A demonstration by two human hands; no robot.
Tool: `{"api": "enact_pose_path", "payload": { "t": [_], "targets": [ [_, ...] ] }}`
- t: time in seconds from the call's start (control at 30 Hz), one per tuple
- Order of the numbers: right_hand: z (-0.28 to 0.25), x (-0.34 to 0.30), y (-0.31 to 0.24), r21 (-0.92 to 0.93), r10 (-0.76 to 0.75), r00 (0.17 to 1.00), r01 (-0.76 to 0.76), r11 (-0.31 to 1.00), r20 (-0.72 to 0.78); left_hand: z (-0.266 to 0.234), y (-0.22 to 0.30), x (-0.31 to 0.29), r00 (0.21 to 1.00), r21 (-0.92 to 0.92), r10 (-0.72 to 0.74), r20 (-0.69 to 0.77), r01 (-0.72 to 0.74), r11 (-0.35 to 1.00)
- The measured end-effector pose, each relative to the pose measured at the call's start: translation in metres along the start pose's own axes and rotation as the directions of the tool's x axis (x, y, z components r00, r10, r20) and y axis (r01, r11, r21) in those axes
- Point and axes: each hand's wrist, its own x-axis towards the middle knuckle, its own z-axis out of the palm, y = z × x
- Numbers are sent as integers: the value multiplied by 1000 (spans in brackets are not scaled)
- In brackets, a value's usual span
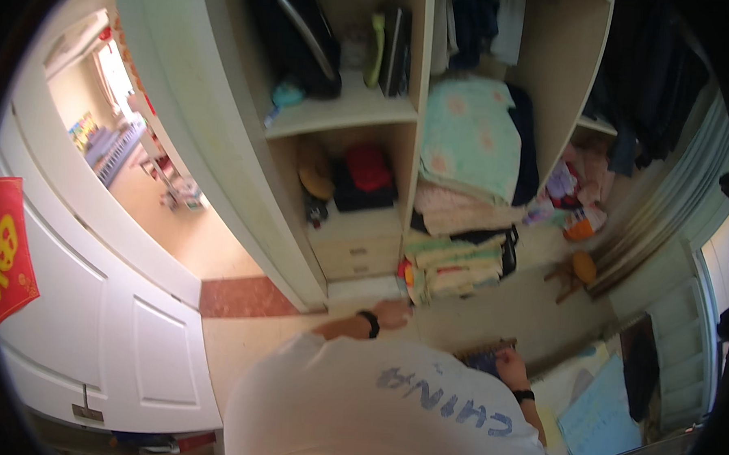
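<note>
My left hand [391, 314], with a black band on the wrist, reaches out beside a low stack of folded clothes [454, 268]. Its fingers look stretched out and nothing shows in them, though they are a little blurred. My right hand [511, 367], also banded in black, is closed at the edge of a dark blue thing with a brown rim [484, 360]. My white shirt hides part of that thing, and its kind does not show. Behind the stack, a pale green patterned quilt [470, 130] lies folded on pink bedding [463, 211] in the wardrobe.
Shelves [345, 106] hold a black bag and other items, above drawers [355, 258]. A small wooden stool [574, 276] stands at right near a curtain [667, 192]. A light blue sheet [600, 413] lies at lower right. A white door [101, 297] is at left.
</note>
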Motion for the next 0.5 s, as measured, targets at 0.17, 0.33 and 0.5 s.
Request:
{"api": "enact_pose_path", "payload": {
  "t": [0.17,0.33,0.5],
  "targets": [
    [10,31,-33,-76,9,999,-6,997,50,-6,-37,-49,992,-18,-119,45,120,993],
    [13,65,-75,15,-68,987,66,998,145,-23,-59,-89,959,13,-283,6,283,959],
    [17,81,-80,2,-112,983,113,994,147,-18,-61,-99,942,-1,-335,-14,335,942]
  ]
}}
